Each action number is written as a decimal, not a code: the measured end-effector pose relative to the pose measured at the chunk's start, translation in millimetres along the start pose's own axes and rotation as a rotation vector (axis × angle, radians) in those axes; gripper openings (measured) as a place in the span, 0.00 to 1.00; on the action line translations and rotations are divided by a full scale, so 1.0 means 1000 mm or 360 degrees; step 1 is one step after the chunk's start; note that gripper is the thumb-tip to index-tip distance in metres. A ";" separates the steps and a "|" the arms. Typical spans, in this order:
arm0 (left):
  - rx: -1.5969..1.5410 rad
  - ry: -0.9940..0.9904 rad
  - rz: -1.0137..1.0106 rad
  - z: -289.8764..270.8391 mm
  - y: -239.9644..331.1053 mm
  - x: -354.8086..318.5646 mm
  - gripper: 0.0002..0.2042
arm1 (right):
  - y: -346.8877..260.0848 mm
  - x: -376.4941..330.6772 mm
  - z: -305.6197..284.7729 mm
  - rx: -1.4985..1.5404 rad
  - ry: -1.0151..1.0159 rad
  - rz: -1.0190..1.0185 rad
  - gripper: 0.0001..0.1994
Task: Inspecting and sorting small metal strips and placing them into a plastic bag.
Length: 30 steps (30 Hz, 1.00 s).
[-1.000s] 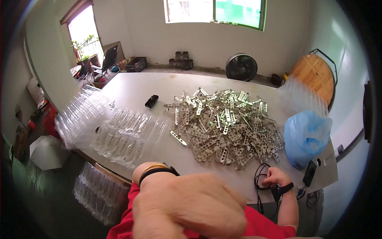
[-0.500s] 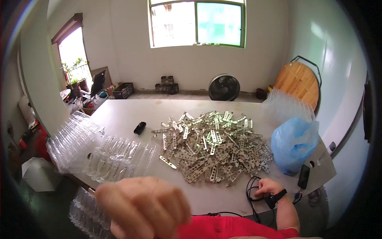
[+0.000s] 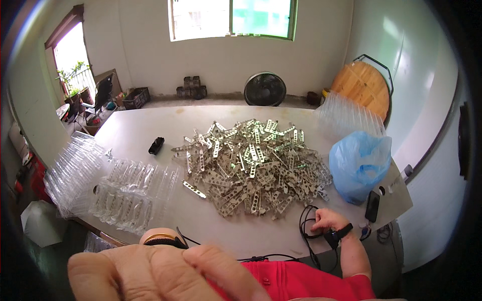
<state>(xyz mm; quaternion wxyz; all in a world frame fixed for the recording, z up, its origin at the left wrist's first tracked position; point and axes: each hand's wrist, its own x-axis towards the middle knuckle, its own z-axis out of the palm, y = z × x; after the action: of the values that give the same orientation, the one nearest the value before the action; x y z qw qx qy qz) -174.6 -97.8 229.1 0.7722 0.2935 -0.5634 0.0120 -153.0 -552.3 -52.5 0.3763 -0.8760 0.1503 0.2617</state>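
A pale table (image 3: pixel 135 125) bears heaped metal strips (image 3: pixel 251 173), clear plastic trays (image 3: pixel 75 173), a blue bag (image 3: pixel 359 165), a black phone (image 3: pixel 372 206) and a cable (image 3: pixel 303 228).

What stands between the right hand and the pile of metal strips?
A black cable, looped on the table just left of the right hand, lies partly between it and the pile of metal strips. Straight ahead of the hand, toward the pile's right edge, nothing visible stands in the way.

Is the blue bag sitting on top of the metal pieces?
No, the blue bag stands on the table, right of the metal pieces.
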 end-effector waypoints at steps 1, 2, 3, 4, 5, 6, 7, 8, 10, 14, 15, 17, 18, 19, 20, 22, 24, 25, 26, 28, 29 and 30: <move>0.0007 0.0045 -0.0030 0.002 0.003 -0.001 0.08 | 0.000 0.000 0.000 0.0012 0.0001 -0.0029 0.19; 0.0015 0.0088 -0.0048 0.003 0.005 -0.003 0.08 | 0.000 0.000 -0.001 0.0011 0.0003 -0.0028 0.19; 0.0024 0.0123 -0.0071 0.003 0.007 -0.004 0.08 | 0.000 0.000 -0.001 0.0001 0.0000 -0.0012 0.19; 0.0028 0.0165 -0.0090 0.005 0.009 -0.006 0.08 | 0.001 0.000 0.000 0.0038 0.0006 -0.0027 0.19; 0.0038 0.0201 -0.0113 0.006 0.012 -0.008 0.08 | 0.000 0.000 0.000 0.0062 0.0010 -0.0025 0.19; 0.0045 0.0236 -0.0130 0.009 0.014 -0.009 0.08 | 0.000 0.000 0.000 0.0061 0.0016 0.0009 0.19; 0.0056 0.0278 -0.0144 0.011 0.016 -0.010 0.09 | 0.000 0.000 0.001 0.0083 0.0024 -0.0018 0.19; 0.0074 0.0328 -0.0162 0.012 0.017 -0.010 0.09 | 0.000 0.000 0.001 0.0079 0.0031 -0.0014 0.19; 0.0097 0.0401 -0.0197 0.014 0.017 -0.008 0.09 | -0.001 0.000 0.001 0.0070 0.0039 -0.0015 0.19; -0.0029 -0.0085 -0.0081 -0.019 0.002 0.002 0.11 | -0.002 0.000 0.001 0.0051 0.0056 -0.0019 0.19; -0.0091 -0.0307 0.0011 -0.029 -0.005 0.004 0.11 | -0.002 0.000 0.001 0.0040 0.0043 -0.0005 0.19; -0.0100 -0.0320 0.0200 -0.035 -0.017 0.001 0.10 | -0.002 0.000 0.001 0.0065 0.0037 0.0009 0.19; -0.0110 -0.0325 0.0290 -0.036 -0.021 0.000 0.09 | -0.001 -0.001 0.001 0.0081 0.0026 0.0026 0.19; -0.0146 -0.0430 0.0249 -0.042 -0.021 0.003 0.09 | -0.001 0.001 0.001 -0.0003 0.0063 0.0023 0.19; -0.0183 -0.0531 0.0208 -0.050 -0.018 0.007 0.09 | -0.001 0.000 0.002 0.0013 0.0072 -0.0019 0.19; -0.0116 -0.0396 0.0113 -0.060 -0.026 0.008 0.10 | -0.001 0.000 0.001 0.0015 0.0049 0.0003 0.19; 0.0114 0.0092 0.0010 -0.072 -0.053 -0.001 0.12 | -0.002 -0.002 0.001 0.0085 0.0072 -0.0053 0.18; 0.0237 0.0343 -0.0044 -0.081 -0.071 -0.007 0.12 | -0.002 -0.003 0.000 0.0076 0.0096 -0.0084 0.17; 0.0386 0.0668 -0.0141 -0.094 -0.086 -0.013 0.14 | -0.003 -0.003 0.001 0.0062 0.0117 -0.0074 0.17; 0.0654 0.0751 -0.0606 -0.130 -0.115 -0.024 0.10 | -0.005 -0.004 0.001 0.0036 0.0115 -0.0015 0.16; 0.0740 0.0721 -0.0677 -0.145 -0.134 -0.032 0.09 | -0.007 -0.004 0.002 0.0072 0.0108 0.0042 0.16; 0.0848 0.0720 -0.0739 -0.158 -0.151 -0.040 0.08 | -0.009 -0.005 0.001 -0.0014 0.0087 0.0009 0.16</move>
<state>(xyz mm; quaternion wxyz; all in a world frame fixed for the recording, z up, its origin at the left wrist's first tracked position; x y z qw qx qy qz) 0.1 -136.3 96.7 0.7558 0.5920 -0.2759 0.0471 -153.4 -545.1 -44.3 0.3673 -0.8840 0.1619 0.2394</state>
